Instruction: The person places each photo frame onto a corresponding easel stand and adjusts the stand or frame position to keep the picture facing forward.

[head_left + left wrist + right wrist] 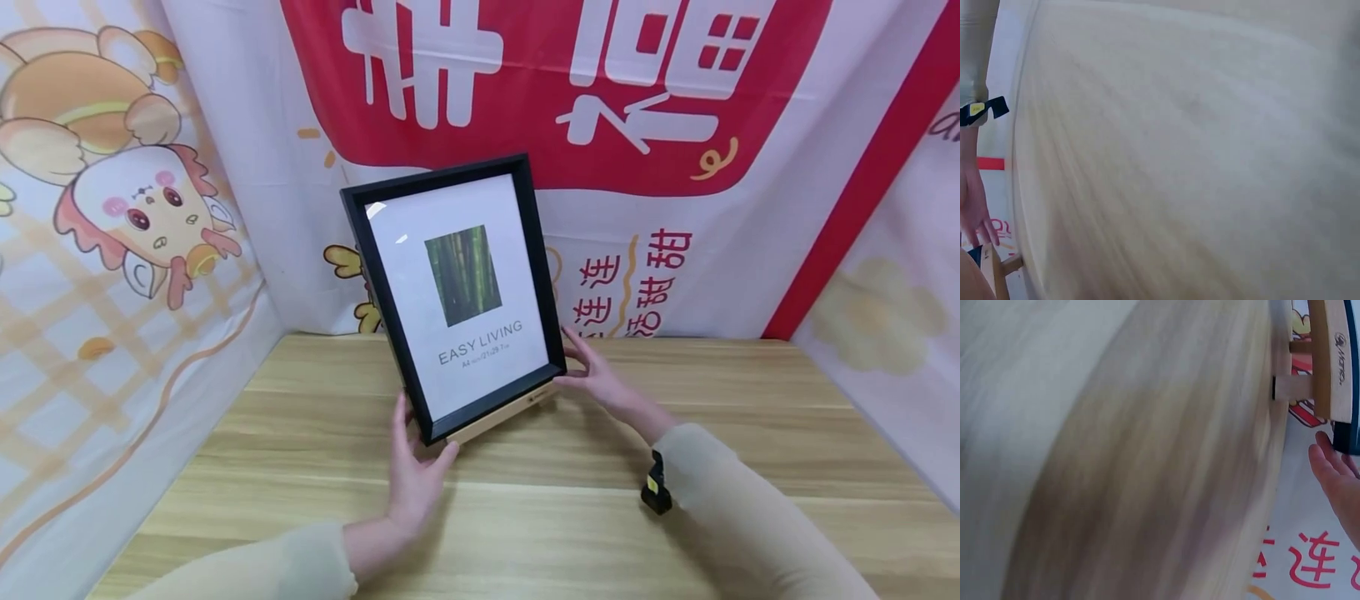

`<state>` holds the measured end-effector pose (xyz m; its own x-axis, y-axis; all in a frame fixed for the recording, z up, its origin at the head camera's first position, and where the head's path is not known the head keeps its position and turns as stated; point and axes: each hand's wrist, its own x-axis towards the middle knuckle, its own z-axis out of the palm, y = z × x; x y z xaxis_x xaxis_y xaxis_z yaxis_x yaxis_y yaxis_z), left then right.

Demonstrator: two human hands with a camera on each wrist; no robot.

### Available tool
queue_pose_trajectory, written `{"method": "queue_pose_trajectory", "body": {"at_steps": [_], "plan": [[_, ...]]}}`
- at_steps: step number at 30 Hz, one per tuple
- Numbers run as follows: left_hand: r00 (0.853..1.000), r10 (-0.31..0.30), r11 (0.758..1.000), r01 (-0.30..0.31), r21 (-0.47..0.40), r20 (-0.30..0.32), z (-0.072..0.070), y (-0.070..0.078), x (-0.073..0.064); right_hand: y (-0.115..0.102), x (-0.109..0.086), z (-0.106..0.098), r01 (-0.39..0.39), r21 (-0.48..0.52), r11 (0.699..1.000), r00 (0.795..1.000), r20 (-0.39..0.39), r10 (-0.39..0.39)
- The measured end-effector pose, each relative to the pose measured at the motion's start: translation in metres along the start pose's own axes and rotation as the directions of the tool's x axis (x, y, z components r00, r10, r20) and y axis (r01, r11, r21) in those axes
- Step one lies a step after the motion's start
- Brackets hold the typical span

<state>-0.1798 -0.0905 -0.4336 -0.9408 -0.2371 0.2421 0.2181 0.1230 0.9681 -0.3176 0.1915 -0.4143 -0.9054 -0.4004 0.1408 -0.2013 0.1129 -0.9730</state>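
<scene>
In both wrist views the table top [1197, 156] is smeared with blur — its grain reads only as streaks. The left wrist view cuts the right hand [974, 203] at the left edge, and only a sliver of the wooden stand [994, 272] shows at the bottom corner. In the right wrist view the picture frame [1347, 434] and the stand run off the right edge, and just a few fingers [1335, 481] show. From the head camera, the frame hides the stand's back and part of the left hand [414, 483]; the small print under "EASY LIVING" is too small to read — and the banner [570, 92] is cropped at the top.
</scene>
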Motion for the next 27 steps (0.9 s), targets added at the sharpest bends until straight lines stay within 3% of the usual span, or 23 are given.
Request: {"method": "queue_pose_trajectory", "body": {"at_steps": [6, 14, 21, 27], "plan": [[1.0, 0.0, 1.0, 0.0, 0.029, -0.014, 0.005, -0.005, 0.0, 0.006, 0.005, 0.009, 0.044, 0.027, 0.999, 0.999, 0.013, -0.045], [1.0, -0.003, 0.999, 0.003, 0.046, -0.006, 0.006, -0.009, 0.004, 0.012, 0.004, 0.013, 0.039, 0.016, 0.999, 0.999, -0.022, -0.039], [0.999, -0.045, 0.994, 0.043, 0.1, 0.014, 0.006, -0.011, 0.01, 0.012, -0.009, 0.015, 0.072, -0.013, 0.997, 0.996, -0.057, -0.073], [0.999, -0.004, 0.993, 0.0, 0.12, 0.039, 0.008, -0.014, 0.015, 0.012, -0.027, 0.016, 0.072, -0.017, 0.997, 0.993, -0.097, -0.074]]}}
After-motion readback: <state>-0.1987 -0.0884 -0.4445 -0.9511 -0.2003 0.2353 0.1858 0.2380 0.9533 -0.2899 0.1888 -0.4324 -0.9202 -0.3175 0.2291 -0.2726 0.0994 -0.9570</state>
